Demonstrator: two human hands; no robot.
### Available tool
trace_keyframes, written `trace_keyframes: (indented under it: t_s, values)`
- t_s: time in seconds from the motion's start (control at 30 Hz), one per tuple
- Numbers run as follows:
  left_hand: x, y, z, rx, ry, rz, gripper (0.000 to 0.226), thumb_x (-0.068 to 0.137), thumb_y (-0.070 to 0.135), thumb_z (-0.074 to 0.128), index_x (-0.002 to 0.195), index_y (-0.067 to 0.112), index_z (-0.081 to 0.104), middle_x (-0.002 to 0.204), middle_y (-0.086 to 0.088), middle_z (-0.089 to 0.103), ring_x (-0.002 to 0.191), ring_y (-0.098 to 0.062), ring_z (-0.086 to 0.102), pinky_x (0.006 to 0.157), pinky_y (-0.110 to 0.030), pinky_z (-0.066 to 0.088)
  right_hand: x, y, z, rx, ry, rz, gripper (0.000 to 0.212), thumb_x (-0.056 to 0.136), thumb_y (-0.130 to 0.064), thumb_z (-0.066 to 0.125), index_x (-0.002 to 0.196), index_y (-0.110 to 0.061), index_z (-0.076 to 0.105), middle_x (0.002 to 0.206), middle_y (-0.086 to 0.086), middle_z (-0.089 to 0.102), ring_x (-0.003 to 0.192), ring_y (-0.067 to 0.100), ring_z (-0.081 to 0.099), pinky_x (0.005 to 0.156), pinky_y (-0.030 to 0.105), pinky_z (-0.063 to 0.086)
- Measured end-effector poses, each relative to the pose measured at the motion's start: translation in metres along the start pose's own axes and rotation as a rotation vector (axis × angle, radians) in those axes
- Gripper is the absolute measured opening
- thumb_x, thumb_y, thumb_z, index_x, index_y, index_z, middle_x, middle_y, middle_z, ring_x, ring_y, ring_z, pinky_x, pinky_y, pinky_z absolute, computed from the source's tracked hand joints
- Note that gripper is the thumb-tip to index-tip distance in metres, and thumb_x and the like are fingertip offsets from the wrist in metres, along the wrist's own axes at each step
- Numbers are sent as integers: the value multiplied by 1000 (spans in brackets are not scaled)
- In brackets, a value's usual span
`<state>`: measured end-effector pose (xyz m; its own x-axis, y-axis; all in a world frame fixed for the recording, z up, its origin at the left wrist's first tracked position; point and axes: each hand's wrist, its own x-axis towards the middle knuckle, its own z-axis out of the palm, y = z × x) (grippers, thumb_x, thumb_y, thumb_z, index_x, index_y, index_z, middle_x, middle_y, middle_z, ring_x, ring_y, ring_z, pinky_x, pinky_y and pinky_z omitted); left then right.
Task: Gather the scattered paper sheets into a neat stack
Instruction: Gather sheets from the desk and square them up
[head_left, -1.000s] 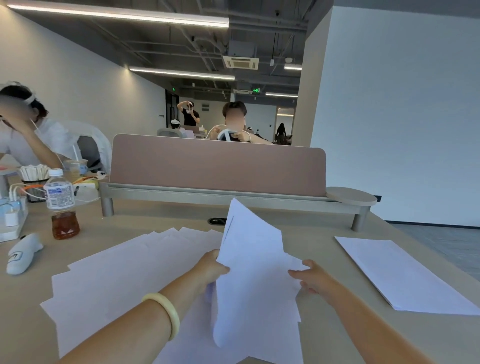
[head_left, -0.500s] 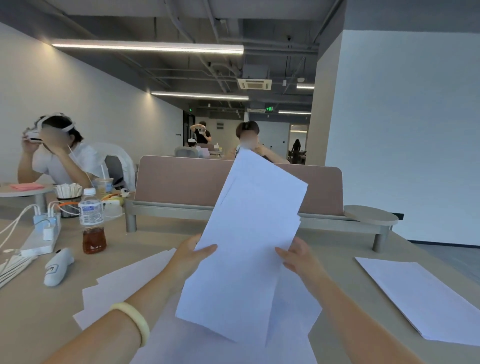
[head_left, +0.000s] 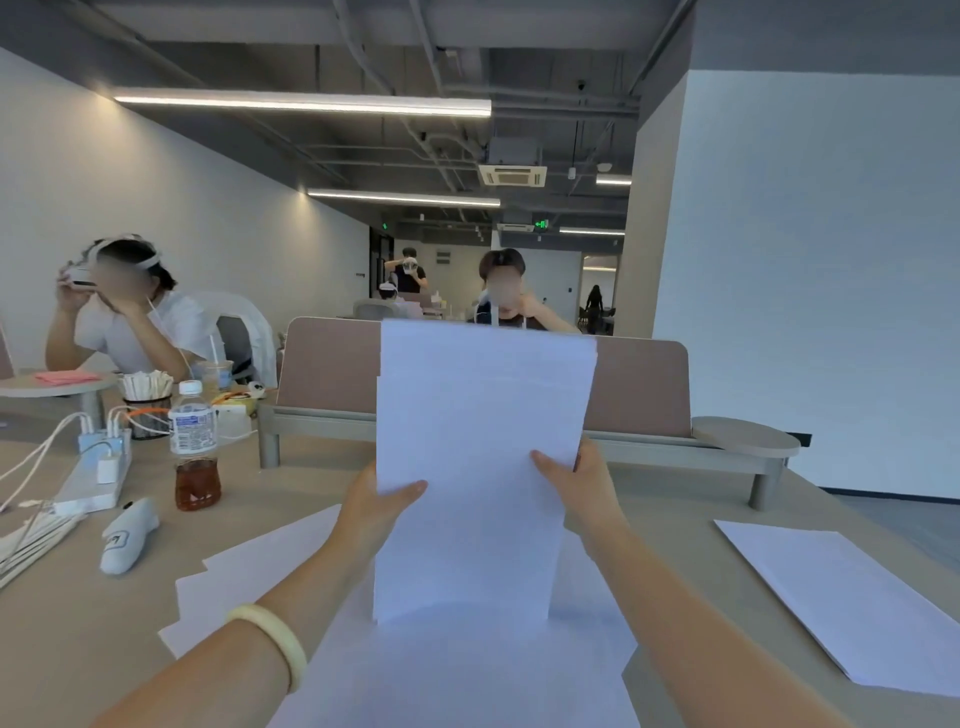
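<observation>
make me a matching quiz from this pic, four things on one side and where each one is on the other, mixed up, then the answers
1 sheaf of paper
2 bottle
3 bangle
4 separate paper pile

a on the left wrist
b held upright by the left hand and right hand
c flat on the table, far right
d standing on the table, left side

Pairs: 1-b, 2-d, 3-a, 4-c

Beige table (head_left: 78, 623). At nine o'clock, a plastic bottle (head_left: 193, 447) of amber liquid stands upright. A white controller (head_left: 127, 540) lies at its seven o'clock, a power strip (head_left: 96, 480) with plugged chargers at its nine. Mauve divider panel (head_left: 332, 374) at twelve o'clock; round side shelf (head_left: 745, 444) at three; headset-wearing person (head_left: 130, 322) at ten.
</observation>
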<state>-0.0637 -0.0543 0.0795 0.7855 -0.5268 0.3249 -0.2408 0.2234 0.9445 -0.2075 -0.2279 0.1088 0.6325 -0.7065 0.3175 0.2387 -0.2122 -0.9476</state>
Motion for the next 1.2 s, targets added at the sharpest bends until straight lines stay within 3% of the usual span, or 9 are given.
trace_keyframes:
  t_s: [0.2, 0.33, 0.43, 0.53, 0.73, 0.87, 0.97, 1.07, 1.2]
  values:
    - [-5, -9, 8, -40, 103, 10, 30, 88, 5, 63, 114, 17, 57, 95, 11, 64, 92, -15, 62, 78, -26, 48, -16, 24, 12, -11, -36, 73, 25, 90, -11, 61, 115, -13, 60, 110, 5, 68, 88, 15, 66, 68, 17, 52]
    - [1, -2, 14, -8, 111, 39, 27, 90, 4, 60, 117, 7, 60, 101, -2, 67, 98, -21, 62, 73, -19, 49, -10, 15, 15, -39, -7, 47, 15, 94, -10, 54, 104, -17, 63, 98, 2, 68, 87, 18, 63, 69, 21, 49]
    - [11, 5, 14, 6, 102, 51, 30, 89, 2, 60, 119, 2, 58, 106, -8, 65, 94, -20, 62, 66, -11, 51, -3, 7, 13, -24, 6, 0, 23, 92, -8, 56, 114, -13, 60, 101, 1, 67, 86, 13, 64, 66, 14, 50]
    - [9, -10, 10, -2, 92, 15, 39, 82, 8, 69, 120, 7, 56, 106, -3, 66, 100, -22, 63, 76, -22, 51, -5, 23, 13, -42, -1, 50, 30, 88, -8, 63, 117, -9, 57, 107, 4, 67, 85, 11, 63, 56, 6, 48]
    - [-1, -37, 7, 90, 128, -73, 37, 92, 10, 56, 129, 12, 51, 116, -4, 62, 112, -26, 58, 89, -32, 42, -12, 56, 18, -170, 40, 184, 23, 92, -12, 52, 115, -14, 56, 99, 3, 63, 88, 18, 56, 61, 20, 41]
    - [7, -22, 8, 104, 141, -64, 35, 93, 10, 53, 128, 9, 52, 122, -8, 61, 114, -27, 57, 91, -32, 42, -2, 44, 23, -173, 63, 183, 25, 89, -13, 52, 113, -7, 57, 106, 22, 62, 91, 36, 61, 64, 26, 39]
    - [1, -29, 8, 112, 121, -87, 32, 93, 8, 52, 125, 16, 50, 116, -3, 61, 111, -25, 57, 88, -31, 41, -5, 57, 22, -209, 31, 194, 30, 88, -14, 56, 118, -11, 57, 107, 10, 67, 102, 29, 63, 66, 25, 43]
    - [-12, -43, 10, 121, 133, -150, 27, 94, 5, 47, 116, 19, 50, 111, -6, 61, 106, -27, 58, 84, -29, 40, -17, 73, 23, -241, 22, 269, 28, 89, -10, 52, 117, -11, 54, 105, 5, 64, 91, 22, 59, 61, 22, 42]
    - [-5, -34, 11, 129, 139, -134, 33, 95, 6, 44, 126, 18, 48, 107, 2, 59, 96, -17, 54, 79, -26, 40, -11, 62, 23, -220, 37, 217, 26, 91, -6, 45, 114, -12, 55, 95, 4, 60, 79, 19, 51, 58, 23, 37]
